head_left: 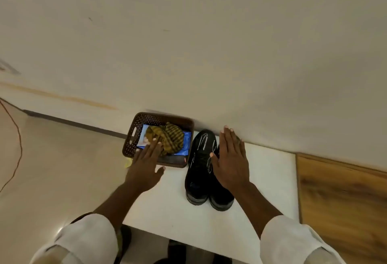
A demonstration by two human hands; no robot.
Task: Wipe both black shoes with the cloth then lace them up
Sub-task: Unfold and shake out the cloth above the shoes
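A: What's biggest here?
B: A cream wall (pixel 188 43), then a white table (pixel 268 180) pushed against it, with a wooden surface (pixel 343 201) to its right.

A: And on the table?
B: A brown perforated basket (pixel 134 131) at the back left, just beside two black shoes (pixel 201 171) standing side by side, toes toward the person.

A: The cloth?
B: A yellow checked cloth (pixel 171 138) lies bunched in the basket on something blue.

A: The hands?
B: Left hand (pixel 146 165) is flat, fingers straight, reaching over the basket's near rim with fingertips at the cloth, gripping nothing. Right hand (pixel 232 159) is spread flat above the right-side shoe, holding nothing.
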